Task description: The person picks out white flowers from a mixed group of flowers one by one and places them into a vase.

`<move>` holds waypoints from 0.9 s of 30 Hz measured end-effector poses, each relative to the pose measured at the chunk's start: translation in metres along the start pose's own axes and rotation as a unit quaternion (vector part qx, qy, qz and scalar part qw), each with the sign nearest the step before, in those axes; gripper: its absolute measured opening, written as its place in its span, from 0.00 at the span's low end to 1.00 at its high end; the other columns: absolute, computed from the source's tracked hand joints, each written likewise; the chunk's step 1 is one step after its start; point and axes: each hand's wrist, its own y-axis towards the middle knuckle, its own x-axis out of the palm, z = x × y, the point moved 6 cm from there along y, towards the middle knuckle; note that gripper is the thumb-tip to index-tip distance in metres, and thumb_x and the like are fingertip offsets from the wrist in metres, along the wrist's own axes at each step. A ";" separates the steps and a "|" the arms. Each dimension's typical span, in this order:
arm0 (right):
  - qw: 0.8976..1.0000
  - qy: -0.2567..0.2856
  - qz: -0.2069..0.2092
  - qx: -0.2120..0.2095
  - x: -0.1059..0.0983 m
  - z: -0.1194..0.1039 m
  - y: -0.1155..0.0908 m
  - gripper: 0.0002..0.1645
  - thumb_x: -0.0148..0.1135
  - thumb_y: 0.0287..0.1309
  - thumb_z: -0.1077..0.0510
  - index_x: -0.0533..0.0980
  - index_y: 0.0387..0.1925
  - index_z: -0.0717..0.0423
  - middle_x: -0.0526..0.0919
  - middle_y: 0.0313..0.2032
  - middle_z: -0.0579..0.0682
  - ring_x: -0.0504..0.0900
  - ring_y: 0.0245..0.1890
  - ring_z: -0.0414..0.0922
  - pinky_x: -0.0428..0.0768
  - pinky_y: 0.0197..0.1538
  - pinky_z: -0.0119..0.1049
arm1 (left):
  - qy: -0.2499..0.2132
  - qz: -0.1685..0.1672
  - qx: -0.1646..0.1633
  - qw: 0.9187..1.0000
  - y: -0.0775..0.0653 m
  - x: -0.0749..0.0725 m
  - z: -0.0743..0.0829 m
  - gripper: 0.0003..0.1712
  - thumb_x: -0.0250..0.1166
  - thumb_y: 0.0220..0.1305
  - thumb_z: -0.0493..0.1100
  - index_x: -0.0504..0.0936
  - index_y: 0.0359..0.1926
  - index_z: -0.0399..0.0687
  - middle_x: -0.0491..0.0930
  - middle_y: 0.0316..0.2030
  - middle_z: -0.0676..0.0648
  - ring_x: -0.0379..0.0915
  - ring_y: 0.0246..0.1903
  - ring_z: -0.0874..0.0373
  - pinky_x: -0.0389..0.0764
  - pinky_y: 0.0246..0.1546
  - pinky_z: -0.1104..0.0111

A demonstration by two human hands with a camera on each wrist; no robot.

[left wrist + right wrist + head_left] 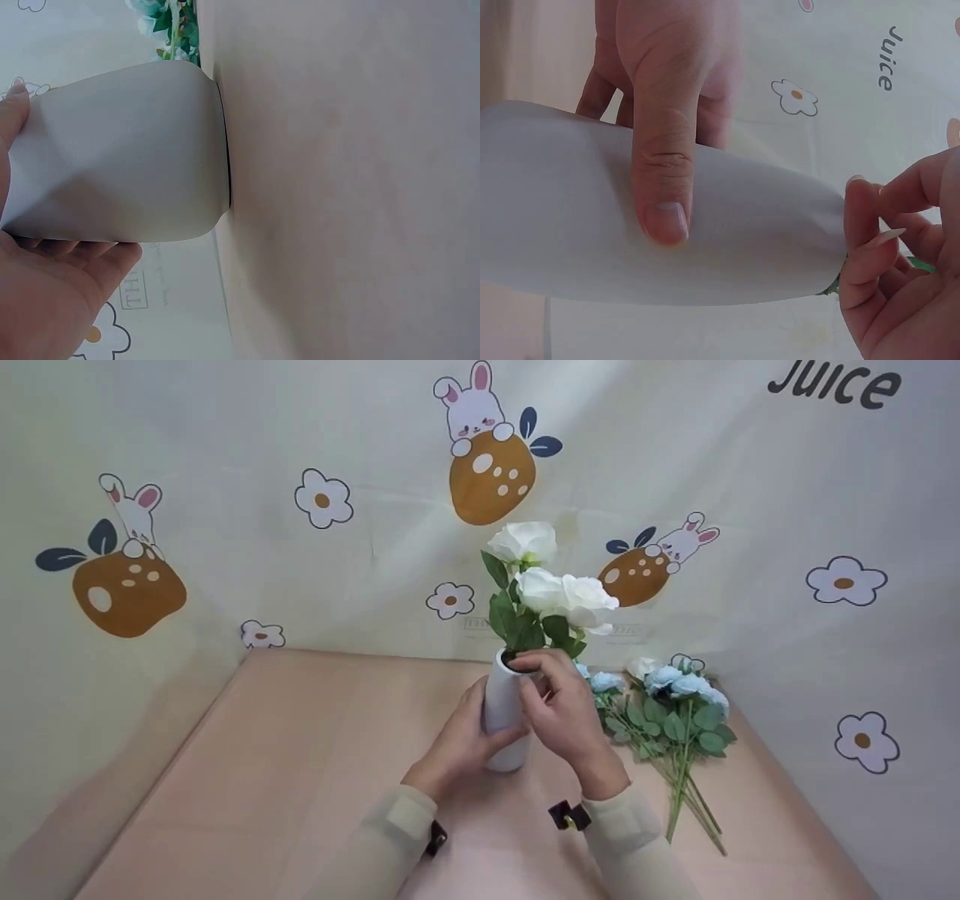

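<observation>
A tall white vase (505, 701) stands on the table, leaning slightly, with white roses (564, 594) and their green leaves rising from its mouth. My left hand (461, 733) grips the vase's body from the left; in the right wrist view its thumb (665, 172) lies across the white surface. At the vase's mouth is my right hand (566, 709), its fingers bent over the rim, also seen close up in the right wrist view (900, 247). Whether these fingers pinch a stem is hidden. In the left wrist view, the vase's base (199, 150) meets the tabletop.
Right of the vase lies a bunch of pale blue artificial flowers (686, 684) with long green stems (686, 787) pointing toward me. A white bloom (642, 667) is among them. The pinkish table (300, 750) backs onto a printed cloth (375, 547).
</observation>
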 end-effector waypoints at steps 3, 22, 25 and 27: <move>1.000 -0.001 0.010 -0.018 -0.006 0.000 -0.003 0.14 0.62 0.72 0.68 0.87 0.51 0.54 0.86 0.55 0.52 0.76 0.29 0.38 0.80 0.34 0.30 | 0.000 -0.002 -0.004 1.000 0.000 0.000 0.000 0.58 0.79 0.68 0.57 0.55 0.87 0.52 0.69 0.76 0.42 0.73 0.72 0.44 0.76 0.75 0.42; 0.995 -0.084 0.029 -0.038 -0.076 0.054 -0.029 0.12 0.65 0.72 0.67 0.86 0.51 0.54 0.86 0.45 0.49 0.77 0.25 0.38 0.78 0.29 0.29 | -0.015 -0.008 0.006 1.000 -0.002 0.000 0.001 0.60 0.79 0.67 0.59 0.53 0.87 0.48 0.67 0.77 0.40 0.71 0.75 0.41 0.71 0.79 0.40; 0.993 -0.113 0.025 -0.013 -0.086 0.068 -0.034 0.11 0.66 0.72 0.66 0.85 0.51 0.55 0.87 0.46 0.48 0.77 0.29 0.39 0.79 0.31 0.28 | -0.019 -0.012 -0.003 1.000 -0.003 0.001 0.000 0.61 0.79 0.67 0.60 0.53 0.87 0.50 0.67 0.78 0.42 0.70 0.75 0.42 0.70 0.80 0.40; 0.989 -0.143 0.025 0.000 -0.094 0.076 -0.036 0.10 0.66 0.73 0.65 0.86 0.51 0.54 0.87 0.44 0.47 0.78 0.30 0.39 0.81 0.32 0.30 | -0.022 -0.014 -0.006 1.000 -0.004 0.001 0.000 0.61 0.79 0.67 0.59 0.52 0.87 0.51 0.67 0.78 0.43 0.70 0.75 0.42 0.69 0.80 0.40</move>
